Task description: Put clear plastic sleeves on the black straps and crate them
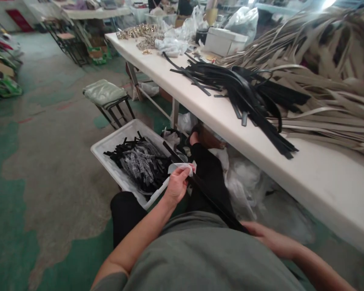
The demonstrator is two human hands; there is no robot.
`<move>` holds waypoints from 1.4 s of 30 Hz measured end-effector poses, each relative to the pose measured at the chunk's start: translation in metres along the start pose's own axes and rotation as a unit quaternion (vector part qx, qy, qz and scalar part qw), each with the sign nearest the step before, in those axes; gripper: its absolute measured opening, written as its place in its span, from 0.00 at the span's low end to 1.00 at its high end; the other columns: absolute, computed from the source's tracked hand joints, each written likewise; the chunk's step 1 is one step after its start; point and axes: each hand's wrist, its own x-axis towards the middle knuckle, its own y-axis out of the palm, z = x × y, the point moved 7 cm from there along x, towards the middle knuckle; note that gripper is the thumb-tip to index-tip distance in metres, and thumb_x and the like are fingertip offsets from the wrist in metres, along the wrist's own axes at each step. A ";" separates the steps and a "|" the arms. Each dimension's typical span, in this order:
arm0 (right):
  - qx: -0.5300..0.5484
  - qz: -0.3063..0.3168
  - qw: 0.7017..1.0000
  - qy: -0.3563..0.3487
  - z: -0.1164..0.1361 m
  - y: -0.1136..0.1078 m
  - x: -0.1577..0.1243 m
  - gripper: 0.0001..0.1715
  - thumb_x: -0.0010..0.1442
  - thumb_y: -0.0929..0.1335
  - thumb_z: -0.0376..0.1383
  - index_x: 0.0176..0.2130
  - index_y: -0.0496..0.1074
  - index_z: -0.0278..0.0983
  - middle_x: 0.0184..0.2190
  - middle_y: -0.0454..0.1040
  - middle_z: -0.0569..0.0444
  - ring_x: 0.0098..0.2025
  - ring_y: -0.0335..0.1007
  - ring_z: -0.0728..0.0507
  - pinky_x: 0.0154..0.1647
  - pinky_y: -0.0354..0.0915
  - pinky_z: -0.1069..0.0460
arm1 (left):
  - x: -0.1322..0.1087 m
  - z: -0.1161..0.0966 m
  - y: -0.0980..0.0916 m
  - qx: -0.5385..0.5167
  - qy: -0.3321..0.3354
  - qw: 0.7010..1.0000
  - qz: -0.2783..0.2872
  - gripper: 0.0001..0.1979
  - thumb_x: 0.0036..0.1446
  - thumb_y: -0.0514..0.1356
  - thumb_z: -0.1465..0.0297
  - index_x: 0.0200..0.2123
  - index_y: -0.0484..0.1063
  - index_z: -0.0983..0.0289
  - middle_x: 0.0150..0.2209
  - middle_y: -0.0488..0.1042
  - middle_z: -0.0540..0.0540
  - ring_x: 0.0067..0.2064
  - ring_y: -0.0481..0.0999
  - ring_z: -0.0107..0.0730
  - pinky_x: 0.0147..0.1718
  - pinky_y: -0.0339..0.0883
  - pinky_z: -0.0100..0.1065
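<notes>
View looking down from a seated person's head, over a grey-green shirt and black trousers. A long black strap slants across the lap, its far end pointing out near a white plastic tub. The left hand has its grip pinched closed, thumb against fingers, on a thin white sheet at the strap, short of the far end; whether the sheet goes all the way around the strap is hard to tell. The right hand, close to the waist, has its grip closed on the strap's nearer part, fingertips partly hidden.

The tub sits just beyond the left hand, heaped with short black strips, many showing clear or whitish plastic.

To the right runs a long white tabletop. On it lies a loose bundle of black straps, some ends close to the edge, beside a large, tangled pile of taupe straps. Farther along are a white box, clear plastic bags and small gold-coloured metal pieces. Crumpled plastic lies underneath. Past the tub stands a stool with a pale green cushion, on a worn green and grey floor.
</notes>
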 end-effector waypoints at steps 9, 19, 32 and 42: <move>0.144 0.089 0.977 -0.130 0.078 0.011 0.120 0.36 0.61 0.59 0.60 0.35 0.72 0.31 0.28 0.76 0.49 0.20 0.68 0.50 0.24 0.64 0.55 | -0.034 0.017 0.000 0.102 -0.047 0.992 0.056 0.09 0.49 0.69 0.67 0.35 0.80 0.64 0.47 0.77 0.57 0.45 0.77 0.35 0.34 0.68 0.26; 0.081 0.019 0.991 -0.105 0.070 0.009 0.118 0.30 0.64 0.59 0.56 0.40 0.70 0.33 0.33 0.76 0.49 0.27 0.72 0.48 0.29 0.67 0.54 | -0.025 0.023 -0.026 0.065 -0.044 0.996 -0.034 0.15 0.49 0.68 0.65 0.40 0.79 0.65 0.46 0.78 0.58 0.41 0.77 0.34 0.36 0.70 0.30; -0.026 -0.189 0.969 -0.159 0.064 -0.009 0.131 0.12 0.57 0.68 0.43 0.31 0.67 0.36 0.27 0.68 0.58 0.31 0.63 0.48 0.34 0.61 0.53 | -0.022 0.015 -0.031 0.122 0.032 0.992 -0.023 0.10 0.51 0.66 0.65 0.37 0.80 0.63 0.48 0.77 0.57 0.51 0.75 0.41 0.55 0.63 0.41; -0.010 -0.233 0.956 -0.176 0.063 -0.016 0.130 0.18 0.59 0.67 0.43 0.48 0.71 0.39 0.35 0.75 0.53 0.37 0.69 0.43 0.43 0.65 0.48 | -0.024 0.008 -0.023 0.249 0.062 0.966 0.022 0.08 0.54 0.64 0.66 0.35 0.81 0.62 0.48 0.78 0.56 0.51 0.75 0.40 0.56 0.62 0.41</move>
